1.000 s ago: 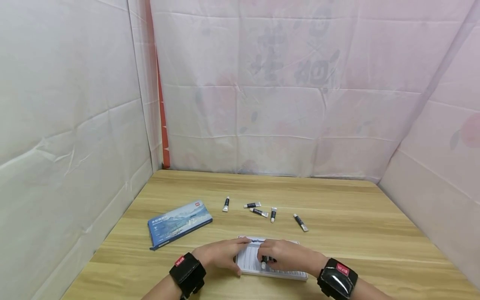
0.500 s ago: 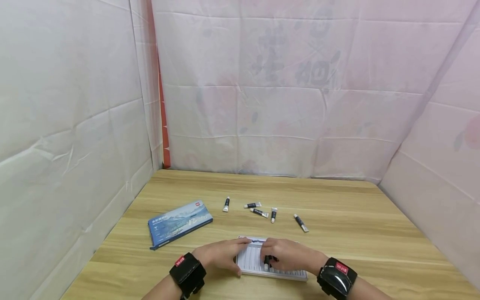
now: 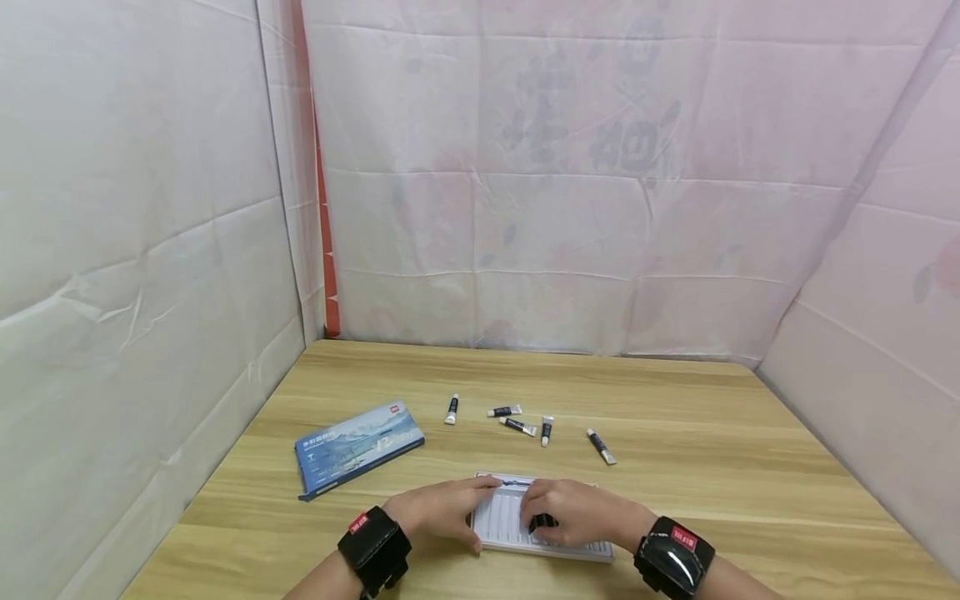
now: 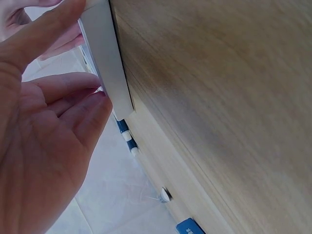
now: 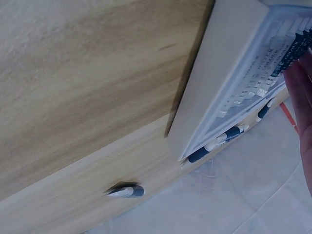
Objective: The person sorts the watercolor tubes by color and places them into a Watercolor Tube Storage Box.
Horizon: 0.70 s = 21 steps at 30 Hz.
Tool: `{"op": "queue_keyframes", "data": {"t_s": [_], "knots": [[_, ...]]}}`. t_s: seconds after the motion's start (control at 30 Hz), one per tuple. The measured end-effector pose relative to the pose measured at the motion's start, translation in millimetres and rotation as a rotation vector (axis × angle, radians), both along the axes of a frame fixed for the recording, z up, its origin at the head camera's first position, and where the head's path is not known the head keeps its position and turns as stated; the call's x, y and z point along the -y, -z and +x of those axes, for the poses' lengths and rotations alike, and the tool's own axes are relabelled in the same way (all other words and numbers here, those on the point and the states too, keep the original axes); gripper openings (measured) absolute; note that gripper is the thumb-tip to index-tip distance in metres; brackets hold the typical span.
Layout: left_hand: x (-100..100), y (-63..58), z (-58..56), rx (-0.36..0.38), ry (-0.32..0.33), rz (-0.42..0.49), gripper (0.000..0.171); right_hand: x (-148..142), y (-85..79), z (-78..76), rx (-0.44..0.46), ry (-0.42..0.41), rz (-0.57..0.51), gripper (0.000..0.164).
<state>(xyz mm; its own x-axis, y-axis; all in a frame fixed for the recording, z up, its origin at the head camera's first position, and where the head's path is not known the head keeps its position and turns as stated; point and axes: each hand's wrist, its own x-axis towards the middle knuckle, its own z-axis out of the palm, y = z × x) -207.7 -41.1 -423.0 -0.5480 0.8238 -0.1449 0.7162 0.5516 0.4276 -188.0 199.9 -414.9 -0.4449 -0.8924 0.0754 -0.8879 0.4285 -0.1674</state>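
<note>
A white slotted tray (image 3: 498, 518) lies near the front of the table. My left hand (image 3: 438, 510) grips its left end, thumb at the near edge and fingers at the far edge; the left wrist view shows these fingertips against the tray's side wall (image 4: 105, 53). Over the middle of the tray, my right hand (image 3: 573, 510) has curled fingers around a small dark paint tube (image 3: 542, 522), low in the slots and partly covered by the hand. In the right wrist view, dark tubes (image 5: 295, 51) sit in the tray close to my fingers (image 5: 300, 87).
Several loose paint tubes (image 3: 517, 426) lie scattered beyond the tray, one (image 3: 601, 447) further right and one (image 3: 452, 409) further left. A blue box (image 3: 360, 447) lies at the left. Pale cloth (image 3: 480, 250) hangs behind the table and along both sides.
The paint tube under my right hand has shifted slightly right, and its white cap no longer shows. My left hand stays at the tray's left end.
</note>
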Motion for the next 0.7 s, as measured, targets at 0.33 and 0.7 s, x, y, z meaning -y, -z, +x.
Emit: {"op": "queue_keyframes", "data": {"t_s": [0.33, 0.7], "knots": [[1.1, 0.8, -0.6, 0.005, -0.004, 0.004, 0.078, 1.5, -3.5, 1.8, -0.021, 0.017, 0.006, 0.014], [0.3, -0.4, 2.5, 0.008, -0.004, 0.003, 0.075, -48.8, -40.8, -46.5, -0.056, 0.619, -0.194, 0.013]]}}
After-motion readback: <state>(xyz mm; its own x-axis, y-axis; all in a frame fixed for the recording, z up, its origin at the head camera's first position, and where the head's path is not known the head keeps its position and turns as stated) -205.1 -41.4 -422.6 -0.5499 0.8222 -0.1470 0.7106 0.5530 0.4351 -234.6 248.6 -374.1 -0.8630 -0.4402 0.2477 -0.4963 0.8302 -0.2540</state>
